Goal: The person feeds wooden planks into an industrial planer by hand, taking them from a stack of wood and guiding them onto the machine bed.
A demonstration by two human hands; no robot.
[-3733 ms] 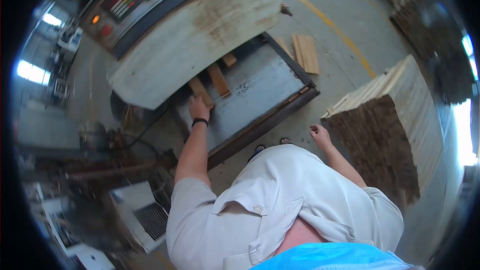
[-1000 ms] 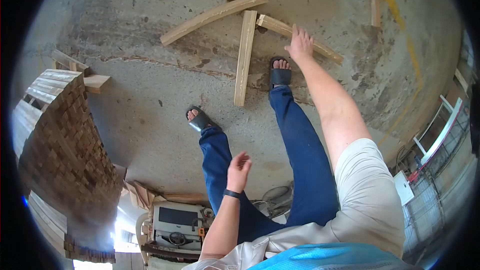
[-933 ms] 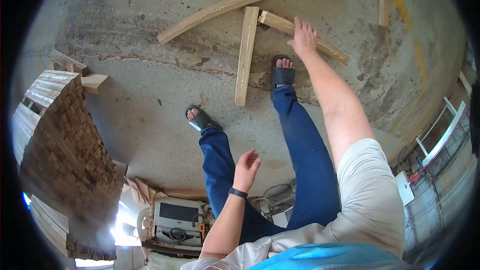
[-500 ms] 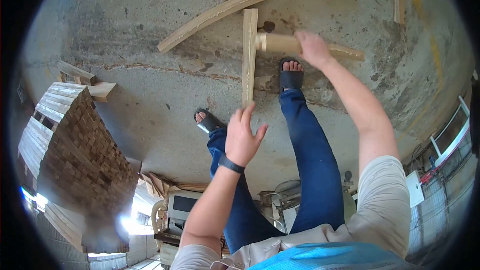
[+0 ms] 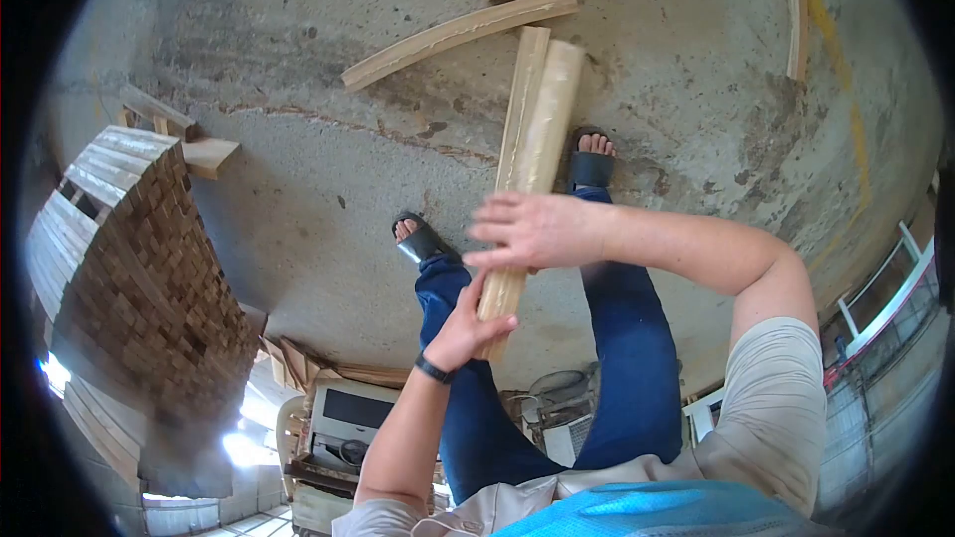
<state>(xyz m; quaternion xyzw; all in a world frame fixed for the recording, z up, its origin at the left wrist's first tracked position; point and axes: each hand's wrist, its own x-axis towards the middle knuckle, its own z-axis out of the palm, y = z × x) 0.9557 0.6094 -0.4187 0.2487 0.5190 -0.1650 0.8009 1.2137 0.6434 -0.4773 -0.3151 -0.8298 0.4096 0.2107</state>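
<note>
Two long wooden pieces lie side by side, slanting from my hands toward the floor's far side. The left one is a wooden strip (image 5: 518, 119) with a pale wavy line, like a glue bead, along its face. Against its right side is a wider, paler wooden piece (image 5: 557, 109). Around their near end my left hand (image 5: 464, 326) is closed, its thumb across the wood. My right hand (image 5: 547, 229) lies over both pieces just beyond it, fingers stretched leftward and slightly blurred past the wood's edge. The wood beneath that palm is hidden.
Curved wooden strips (image 5: 463, 35) lie on the concrete farther off, and another (image 5: 794, 15) at the far right. A tall stack of wooden blocks (image 5: 129, 268) stands at left beside loose offcuts (image 5: 211, 156). My sandalled feet flank the pieces; a machine (image 5: 348, 413) stands low in view.
The wider piece has swung from the right to lie alongside the strip. My left hand has closed on the near end. My right hand has moved down and left across the wood.
</note>
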